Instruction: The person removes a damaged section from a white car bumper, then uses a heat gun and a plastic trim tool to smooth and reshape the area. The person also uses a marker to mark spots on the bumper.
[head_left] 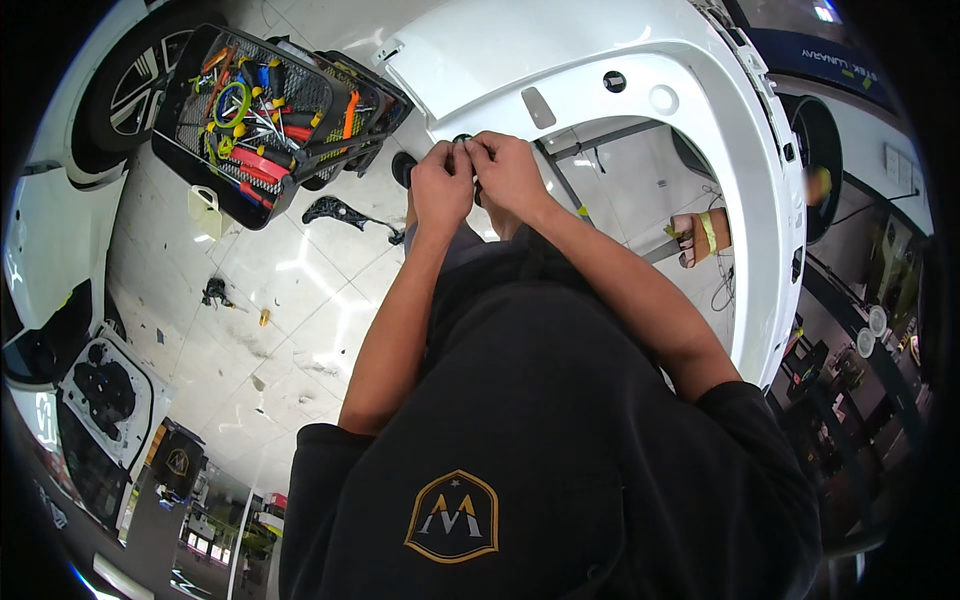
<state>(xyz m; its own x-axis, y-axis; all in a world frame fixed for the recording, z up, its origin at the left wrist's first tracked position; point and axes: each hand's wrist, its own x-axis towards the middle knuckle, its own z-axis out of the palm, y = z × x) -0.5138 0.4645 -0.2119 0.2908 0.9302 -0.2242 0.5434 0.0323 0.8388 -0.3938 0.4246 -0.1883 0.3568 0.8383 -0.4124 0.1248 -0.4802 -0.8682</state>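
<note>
My left hand and my right hand meet at the near edge of a large white car bumper. The fingers of both are bent and pinched together, thumbs side by side. Between and just beyond the fingertips shows a small dark piece; whether it is loose or set in the bumper I cannot tell. Farther right along the same white surface are a black round insert, a pale round recess and a grey oblong opening.
To the left stands a black tool cart full of pliers and screwdrivers, a cream jug-like container beside it. On the tiled floor lie a black trim part and a small dark piece. A padded stand arm supports the right side.
</note>
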